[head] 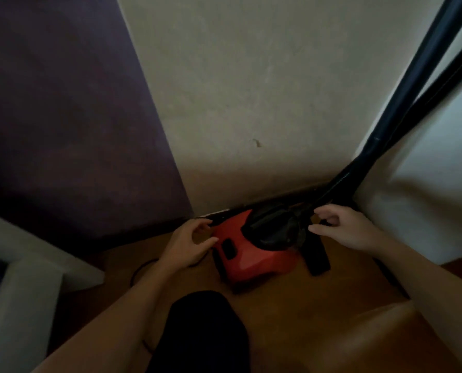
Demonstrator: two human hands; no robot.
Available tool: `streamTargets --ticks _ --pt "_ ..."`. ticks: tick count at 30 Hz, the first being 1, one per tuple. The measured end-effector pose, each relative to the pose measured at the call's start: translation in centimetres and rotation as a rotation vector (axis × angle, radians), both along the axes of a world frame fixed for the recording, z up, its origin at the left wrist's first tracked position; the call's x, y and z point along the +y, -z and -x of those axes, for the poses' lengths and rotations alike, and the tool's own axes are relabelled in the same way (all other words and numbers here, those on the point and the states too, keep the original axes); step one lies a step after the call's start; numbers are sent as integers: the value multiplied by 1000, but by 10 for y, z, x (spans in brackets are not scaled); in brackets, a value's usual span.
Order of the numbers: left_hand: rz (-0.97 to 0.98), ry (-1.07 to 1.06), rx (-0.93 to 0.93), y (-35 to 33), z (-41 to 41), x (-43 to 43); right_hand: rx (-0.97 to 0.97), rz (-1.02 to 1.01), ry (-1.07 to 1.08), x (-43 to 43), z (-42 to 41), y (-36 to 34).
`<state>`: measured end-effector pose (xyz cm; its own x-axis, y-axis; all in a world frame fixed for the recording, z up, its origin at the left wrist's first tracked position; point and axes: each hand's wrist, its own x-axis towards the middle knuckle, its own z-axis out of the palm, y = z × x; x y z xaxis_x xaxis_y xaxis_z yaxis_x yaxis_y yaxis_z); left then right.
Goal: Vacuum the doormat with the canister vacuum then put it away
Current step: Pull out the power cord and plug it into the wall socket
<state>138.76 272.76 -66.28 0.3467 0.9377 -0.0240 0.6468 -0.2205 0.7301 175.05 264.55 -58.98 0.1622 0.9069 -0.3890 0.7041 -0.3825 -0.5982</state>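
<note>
**At the wall corner: vacuum parked, both grips alongside it**

Against the foot of the beige wall (251,90), on the wooden floor (318,305), the red canister vacuum (254,254) sits with its black dome top turned toward the corner. Its black wand (423,63) leans up along the corner to the upper right of your view. A black floor nozzle (316,257) lies just beside the canister on its right.

Your left grip (189,246) is at the canister's left edge, thumb and fingers curved toward the red housing. The picture is too soft to tell whether they clasp the housing or only sit beside it.

Your right grip (342,230) is by the black hose (337,181) where it meets the dome. It is released, fingers loosely bent, with nothing between them.

A dark cord (141,267) loops on the floor by your left wrist. Your knee (205,332), in black, fills the lower centre. A purple panel (63,117) stands to the left of the wall.
</note>
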Motion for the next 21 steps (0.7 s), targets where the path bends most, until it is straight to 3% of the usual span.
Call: streamTargets --ticks 9,13,21 --pt "46 78 22 5 23 4 -184 -170 -465 33 101 -30" --pt "73 137 5 16 21 5 -268 -102 -648 42 123 -38" --pt "188 -42 13 73 19 39 -471 -19 -888 87 126 20"
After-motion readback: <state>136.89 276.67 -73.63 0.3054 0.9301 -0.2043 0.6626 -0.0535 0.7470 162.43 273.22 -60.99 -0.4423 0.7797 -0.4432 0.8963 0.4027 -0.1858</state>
